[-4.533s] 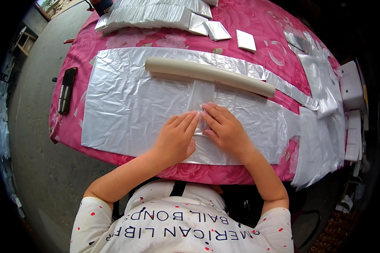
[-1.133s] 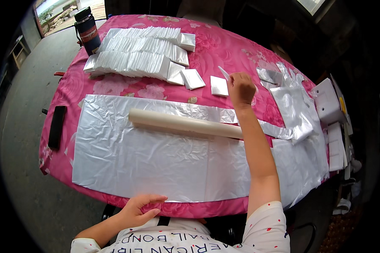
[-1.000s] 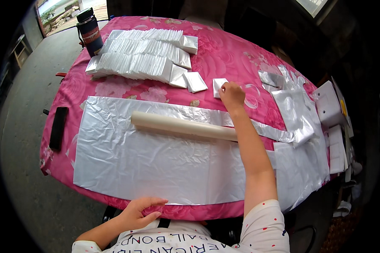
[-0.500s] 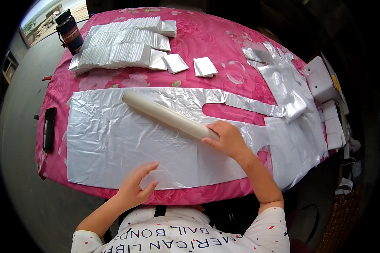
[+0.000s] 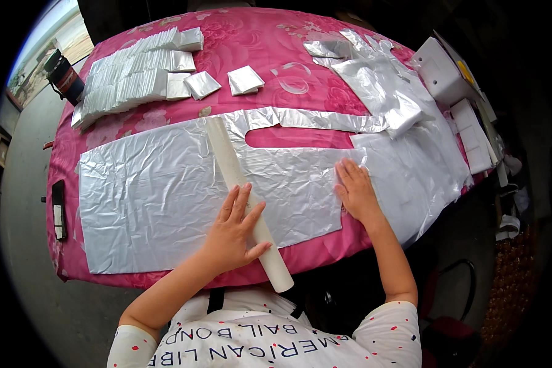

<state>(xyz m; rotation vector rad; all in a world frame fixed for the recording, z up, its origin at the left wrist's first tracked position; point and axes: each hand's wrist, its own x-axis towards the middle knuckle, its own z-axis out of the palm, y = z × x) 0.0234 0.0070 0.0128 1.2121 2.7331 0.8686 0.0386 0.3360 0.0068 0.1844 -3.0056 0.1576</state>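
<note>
A silvery-white plastic bag [image 5: 144, 205] with handle loops lies spread and wrinkled on the table. Across it rests a pale, round tube [image 5: 225, 153], slanting toward me so that its near end sticks out past the bag. My left hand [image 5: 230, 236] lies on the tube's lower half with its fingers spread, not wrapped round it. At the bag's right handle, my right hand [image 5: 357, 193] lies with fingers stretched out, touching the plastic. More loose bags [image 5: 405, 184] are piled just beyond it on the right.
Rows of folded bags [image 5: 126, 89] stand at the far left, near a dark bottle [image 5: 64, 76]. Two folded packets lie apart from them: one packet [image 5: 202, 85] and another [image 5: 246, 80]. A black, phone-like object [image 5: 59, 208] is at the left edge. White boxes [image 5: 444, 69] line the right edge.
My right hand has let go of the tube and moved onto the bag's handle. My left hand has come onto the tube, which has turned to point more toward me.
</note>
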